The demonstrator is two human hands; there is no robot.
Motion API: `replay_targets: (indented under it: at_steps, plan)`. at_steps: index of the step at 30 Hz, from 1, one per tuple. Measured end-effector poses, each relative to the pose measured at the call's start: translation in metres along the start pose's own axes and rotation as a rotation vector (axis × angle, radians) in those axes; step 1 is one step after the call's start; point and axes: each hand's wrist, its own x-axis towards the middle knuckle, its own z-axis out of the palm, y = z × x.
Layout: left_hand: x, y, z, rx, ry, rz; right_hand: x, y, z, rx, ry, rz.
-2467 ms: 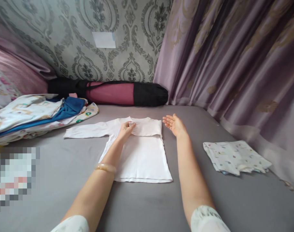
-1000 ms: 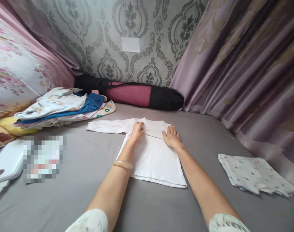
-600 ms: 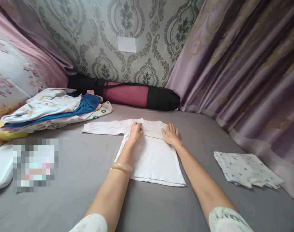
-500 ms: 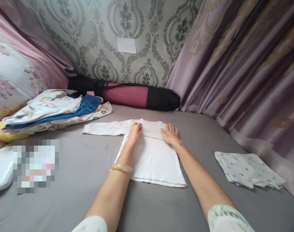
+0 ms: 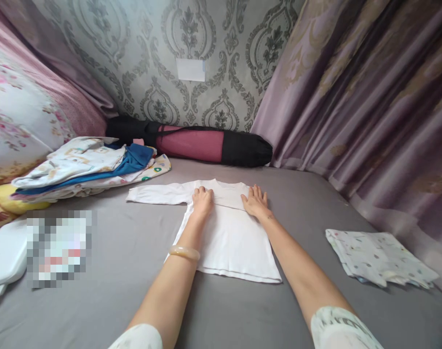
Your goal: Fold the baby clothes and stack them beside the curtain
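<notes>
A white long-sleeved shirt [image 5: 235, 242] lies flat on the grey sheet [image 5: 238, 310]. Its left sleeve stretches out to the left, while the right sleeve lies folded across the chest. My left hand [image 5: 203, 199] rests on the upper left of the shirt, near the shoulder, with its fingers bent and no longer pinched together. At the right shoulder fold, my right hand [image 5: 256, 201] lies flat with the fingers spread. A bangle circles my left forearm.
A clothes pile [image 5: 86, 167] sits at the back left beside a yellow cushion [image 5: 15, 198]. A black and pink long bag [image 5: 191, 144] lies along the wall. To the right is a folded patterned cloth [image 5: 381, 257]. A white device [image 5: 9, 252] is at the left edge.
My left hand has shifted slightly left, and its fingers have loosened and spread a little on the shirt. My right hand stays nearly in place. The view has shifted slightly.
</notes>
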Motion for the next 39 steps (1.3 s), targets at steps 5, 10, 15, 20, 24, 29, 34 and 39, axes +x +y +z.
replay_targets:
  at_steps: [5, 10, 15, 20, 24, 29, 34, 39]
  plan:
    - [-0.001, -0.003, -0.013, -0.024, -0.031, -0.038, -0.023, -0.038, -0.01, 0.078, -0.038, -0.237]
    - [0.003, -0.021, -0.031, -0.085, -0.038, -0.108, -0.031, -0.064, -0.002, 0.15, -0.153, -0.265]
    - [0.001, -0.045, -0.052, -0.159, -0.027, -0.184, -0.029, -0.065, 0.007, 0.097, -0.147, -0.23]
    - [-0.002, -0.063, -0.063, -0.265, 0.018, -0.276, -0.03, -0.071, -0.002, 0.134, -0.173, -0.236]
    - [-0.003, -0.067, -0.061, -0.292, 0.019, -0.322, -0.035, -0.09, -0.004, 0.157, -0.109, -0.371]
    - [-0.003, -0.074, -0.059, -0.328, 0.013, -0.362, -0.036, -0.107, 0.007, 0.171, -0.132, -0.427]
    - [-0.002, -0.083, -0.059, -0.372, 0.034, -0.414, -0.035, -0.107, 0.013, 0.168, -0.117, -0.431]
    - [-0.001, -0.089, -0.06, -0.369, 0.034, -0.421, -0.032, -0.108, 0.005, 0.179, -0.121, -0.428]
